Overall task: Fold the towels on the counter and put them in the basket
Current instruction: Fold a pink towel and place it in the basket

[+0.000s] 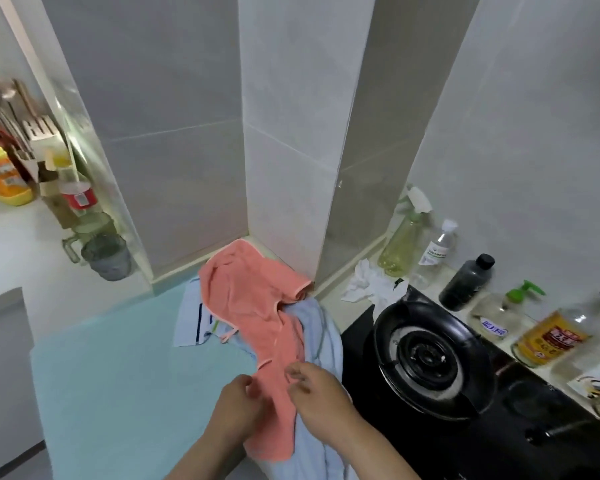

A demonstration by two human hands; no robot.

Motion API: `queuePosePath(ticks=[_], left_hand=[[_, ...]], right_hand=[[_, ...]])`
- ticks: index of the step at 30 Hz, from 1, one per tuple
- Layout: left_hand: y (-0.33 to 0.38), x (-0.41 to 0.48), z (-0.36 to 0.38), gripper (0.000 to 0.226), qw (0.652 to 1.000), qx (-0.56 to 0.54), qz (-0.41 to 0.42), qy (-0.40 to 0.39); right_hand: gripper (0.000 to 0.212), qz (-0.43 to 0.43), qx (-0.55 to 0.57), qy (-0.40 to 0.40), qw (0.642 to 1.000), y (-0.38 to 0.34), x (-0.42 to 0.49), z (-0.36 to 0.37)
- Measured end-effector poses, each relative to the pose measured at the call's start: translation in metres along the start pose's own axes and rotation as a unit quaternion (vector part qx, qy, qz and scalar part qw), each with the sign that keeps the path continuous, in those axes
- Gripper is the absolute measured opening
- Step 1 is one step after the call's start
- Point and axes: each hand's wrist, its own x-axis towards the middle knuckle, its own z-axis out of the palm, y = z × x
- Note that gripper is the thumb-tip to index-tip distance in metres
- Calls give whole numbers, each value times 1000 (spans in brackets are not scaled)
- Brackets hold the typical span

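Grip: left hand and right hand each pinch near end of pink towel, crumpled, trailing toward 12 o'clock over blue towel. Lift clear, shake flat onto desk at 9 o'clock, away from stove at 3. No basket in view.

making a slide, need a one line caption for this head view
Left hand and right hand pinch a crumpled salmon towel atop a pale blue towel beside the stove.

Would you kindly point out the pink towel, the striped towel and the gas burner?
pink towel [250, 299]: head view, middle of its crumpled upper part.
striped towel [187, 318]: head view, flat part beside its dark stripe.
gas burner [421, 354]: head view, its centre ring.
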Motion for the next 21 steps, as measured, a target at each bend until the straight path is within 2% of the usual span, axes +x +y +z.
queuePosePath(ticks=[4,9,13,15,17,19,21], left_hand=[[15,29,-5,33,993,-88,-73,-24],[30,43,-11,11,993,-62,-78,-67],[38,51,-45,30,997,51,18,-49],[38,55,-77,31,993,95,67,-30],[33,59,-114,26,993,68,91,-19],[27,61,-153,23,994,-17,103,-14],[19,64,-191,13,989,-99,112,-22]], right_hand=[[46,11,-2,44,999,-8,29,-6],[46,27,13,61,998,-9,47,-10],[34,35,-4,85,996,-9,53,-12],[29,39,-25,79,996,-15,53,-12],[26,41,-44,86,994,-16,56,-7],[23,43,-61,130,989,-20,63,8],[37,20,-89,186,978,-20,76,33]])
